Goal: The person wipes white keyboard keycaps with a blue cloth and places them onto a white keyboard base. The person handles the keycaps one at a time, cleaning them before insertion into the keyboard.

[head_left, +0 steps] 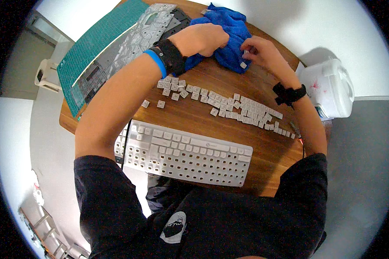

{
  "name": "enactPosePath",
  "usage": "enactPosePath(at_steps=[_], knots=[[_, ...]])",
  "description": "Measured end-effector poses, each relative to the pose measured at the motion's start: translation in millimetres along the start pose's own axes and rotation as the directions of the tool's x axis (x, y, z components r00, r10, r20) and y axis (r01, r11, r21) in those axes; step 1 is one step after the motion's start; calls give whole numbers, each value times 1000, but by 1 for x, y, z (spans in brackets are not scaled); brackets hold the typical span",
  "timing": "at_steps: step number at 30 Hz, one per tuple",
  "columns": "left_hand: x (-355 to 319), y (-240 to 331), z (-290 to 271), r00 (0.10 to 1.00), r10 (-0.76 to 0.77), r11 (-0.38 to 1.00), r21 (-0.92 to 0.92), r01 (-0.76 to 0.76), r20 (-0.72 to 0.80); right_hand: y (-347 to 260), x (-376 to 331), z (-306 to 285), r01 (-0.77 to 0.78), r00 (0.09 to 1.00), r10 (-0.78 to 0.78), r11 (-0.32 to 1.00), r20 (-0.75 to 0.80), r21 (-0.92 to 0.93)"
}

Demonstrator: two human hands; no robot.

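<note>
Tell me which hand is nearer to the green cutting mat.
Left. The left hand grips the blue cloth just right of the green cutting mat. The right hand pinches a keycap farther right, beyond the cloth.

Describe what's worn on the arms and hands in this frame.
Both hands are bare, no gloves. The left hand has a wide black wrist strap with a blue band just behind it on the forearm. The right hand has a black wrist strap with a loose tab sticking out. Both forearms are bare; black short sleeves cover the upper arms.
</note>
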State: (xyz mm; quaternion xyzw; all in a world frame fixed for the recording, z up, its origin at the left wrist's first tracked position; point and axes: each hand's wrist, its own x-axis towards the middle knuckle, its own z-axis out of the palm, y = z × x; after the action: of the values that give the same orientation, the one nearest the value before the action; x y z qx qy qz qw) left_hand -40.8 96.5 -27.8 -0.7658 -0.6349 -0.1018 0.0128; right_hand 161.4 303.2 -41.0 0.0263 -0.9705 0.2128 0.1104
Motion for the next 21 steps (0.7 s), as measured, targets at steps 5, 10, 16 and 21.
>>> enactPosePath(at_steps=[5, 10, 16, 21], knots=[[0, -8, 11, 997, 29, 999, -10, -30, -69, -6, 8, 7, -29, 994, 50, 975, -93, 219], [0, -6, 7, 999, 18, 1000, 4, -17, -31, -14, 13, 14, -122, 991, 134, 950, -21, 286], [-3, -3, 3, 998, 20, 1000, -9, -20, -66, -4, 7, 13, -122, 991, 132, 973, -36, 197], [1, -5, 5, 1000, 21, 999, 27, -21, 6, -17, 5, 5, -138, 988, 144, 984, -55, 110]])
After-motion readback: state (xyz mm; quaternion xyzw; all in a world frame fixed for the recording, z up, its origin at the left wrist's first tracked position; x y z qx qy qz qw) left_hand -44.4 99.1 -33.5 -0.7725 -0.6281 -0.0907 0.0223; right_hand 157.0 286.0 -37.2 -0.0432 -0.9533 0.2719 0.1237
